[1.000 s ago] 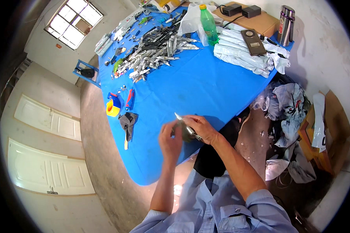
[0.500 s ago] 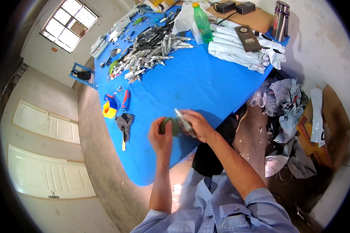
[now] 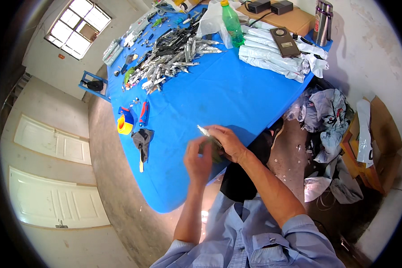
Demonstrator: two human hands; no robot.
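Over the near part of the blue-covered table, my right hand is closed around a slim silver metal tool. Its pointed tip sticks out at the upper left; its exact kind cannot be made out. My left hand is closed and pressed up against the tool's side, smeared by motion. Beneath its fingers a soft green cloth or pad partly shows, lying against the tool. Most of the tool's body is hidden by my fingers.
Further back lies a large heap of similar silver and black tools. To the left are a yellow tape roll, a red-blue handled tool and a dark cloth. A green bottle and white packets stand back right.
My left hand has moved right with the green cloth and now meets the silver tool. My right hand stays in nearly the same place.
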